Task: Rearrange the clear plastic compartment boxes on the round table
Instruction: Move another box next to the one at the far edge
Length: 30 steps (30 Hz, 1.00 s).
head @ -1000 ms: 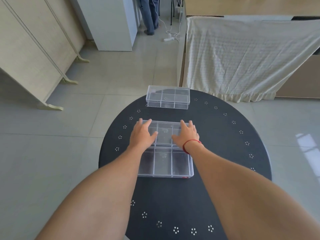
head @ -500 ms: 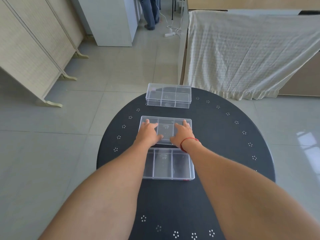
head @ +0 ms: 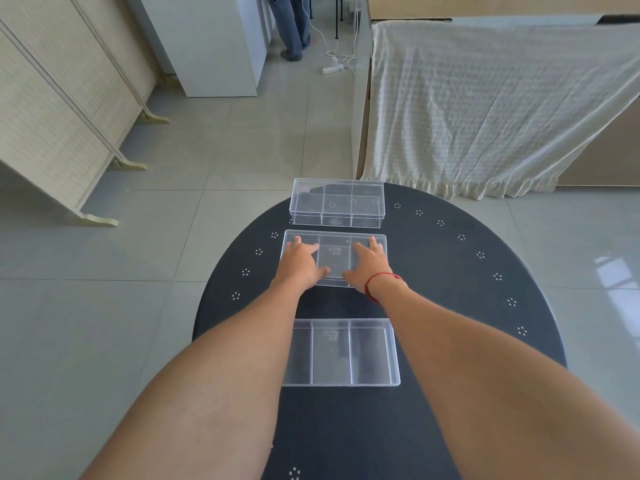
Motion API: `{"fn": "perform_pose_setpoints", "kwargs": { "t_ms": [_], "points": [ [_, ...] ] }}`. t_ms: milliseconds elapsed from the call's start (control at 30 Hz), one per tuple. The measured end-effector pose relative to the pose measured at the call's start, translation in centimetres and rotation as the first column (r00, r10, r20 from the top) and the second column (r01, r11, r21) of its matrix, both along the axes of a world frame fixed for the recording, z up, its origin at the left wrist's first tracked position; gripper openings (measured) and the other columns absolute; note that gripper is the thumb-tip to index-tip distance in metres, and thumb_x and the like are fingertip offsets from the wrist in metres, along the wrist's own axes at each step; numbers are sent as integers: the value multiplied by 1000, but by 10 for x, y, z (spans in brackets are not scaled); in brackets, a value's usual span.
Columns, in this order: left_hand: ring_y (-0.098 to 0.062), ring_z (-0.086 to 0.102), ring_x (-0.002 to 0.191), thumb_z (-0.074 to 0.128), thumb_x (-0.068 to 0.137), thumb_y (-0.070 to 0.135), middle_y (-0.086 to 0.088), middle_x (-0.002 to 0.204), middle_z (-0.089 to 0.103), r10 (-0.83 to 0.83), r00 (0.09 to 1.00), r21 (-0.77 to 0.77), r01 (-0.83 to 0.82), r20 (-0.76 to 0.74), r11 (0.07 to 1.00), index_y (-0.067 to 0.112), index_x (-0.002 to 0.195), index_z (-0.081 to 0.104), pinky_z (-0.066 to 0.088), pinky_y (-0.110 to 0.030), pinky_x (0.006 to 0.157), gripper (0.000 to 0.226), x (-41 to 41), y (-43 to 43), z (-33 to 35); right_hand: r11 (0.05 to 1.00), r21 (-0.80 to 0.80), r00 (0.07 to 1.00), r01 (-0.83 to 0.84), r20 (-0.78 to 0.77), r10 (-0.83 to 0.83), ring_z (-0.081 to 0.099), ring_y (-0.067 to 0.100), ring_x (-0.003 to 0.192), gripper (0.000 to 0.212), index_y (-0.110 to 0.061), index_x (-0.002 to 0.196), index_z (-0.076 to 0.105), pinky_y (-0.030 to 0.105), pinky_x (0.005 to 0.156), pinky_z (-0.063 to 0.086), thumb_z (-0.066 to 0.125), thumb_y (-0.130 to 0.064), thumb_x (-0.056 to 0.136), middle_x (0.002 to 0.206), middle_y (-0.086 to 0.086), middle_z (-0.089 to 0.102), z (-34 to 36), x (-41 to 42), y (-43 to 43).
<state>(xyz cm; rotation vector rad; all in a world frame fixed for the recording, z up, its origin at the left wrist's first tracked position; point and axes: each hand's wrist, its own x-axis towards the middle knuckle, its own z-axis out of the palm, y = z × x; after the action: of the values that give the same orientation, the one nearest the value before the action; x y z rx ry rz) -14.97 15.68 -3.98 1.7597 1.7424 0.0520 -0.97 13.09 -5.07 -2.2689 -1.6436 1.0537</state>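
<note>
Fingers: left hand [head: 300, 263] and right hand [head: 367, 266] spread flat on the middle compartment box [head: 335, 258] — pressing, not clenched.
Advice: even pressure — stop short of the far box [head: 337, 203] on the desk [head: 450, 289].

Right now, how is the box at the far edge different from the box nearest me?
The far box looks taller and has six compartments; the near box is shallow with three long ones. The far box sits at the table's far edge; the near box lies toward the middle, between the forearms. Both are clear plastic, rectangular, and untouched: the left hand and right hand press the middle box.
</note>
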Motion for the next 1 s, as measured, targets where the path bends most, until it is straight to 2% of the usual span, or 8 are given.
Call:
{"fn": "perform_pose_setpoints", "kwargs": {
  "t_ms": [533, 733, 1000],
  "points": [
    [-26, 7, 152, 68, 89, 33, -8, 164, 6, -22, 1000, 2, 22, 10, 1000, 18, 150, 38, 24, -44, 118, 69, 3, 34, -4, 1000, -3, 1000, 20, -16, -20, -4, 26, 154, 71, -19, 154, 23, 44, 122, 19, 58, -16, 92, 166, 7, -2, 1, 6, 29],
    [-26, 14, 151, 67, 89, 34, -10, 164, 10, -39, 999, 15, 39, 0, 999, 16, 150, 37, 27, -43, 116, 70, 6, 37, -3, 1000, 0, 1000, 20, -14, -20, -2, 27, 154, 71, -20, 154, 25, 44, 122, 17, 59, -17, 92, 166, 7, -1, 2, 9, 34],
    [-24, 13, 151, 66, 90, 35, -9, 164, 9, -35, 999, 27, 35, -7, 999, 17, 150, 37, 28, -41, 116, 69, 9, 41, -5, 1000, 9, 1000, 21, -6, -21, 0, 27, 154, 70, -19, 153, 27, 43, 122, 17, 59, -18, 91, 166, 8, 1, 4, 11, 38]
  ]
}}
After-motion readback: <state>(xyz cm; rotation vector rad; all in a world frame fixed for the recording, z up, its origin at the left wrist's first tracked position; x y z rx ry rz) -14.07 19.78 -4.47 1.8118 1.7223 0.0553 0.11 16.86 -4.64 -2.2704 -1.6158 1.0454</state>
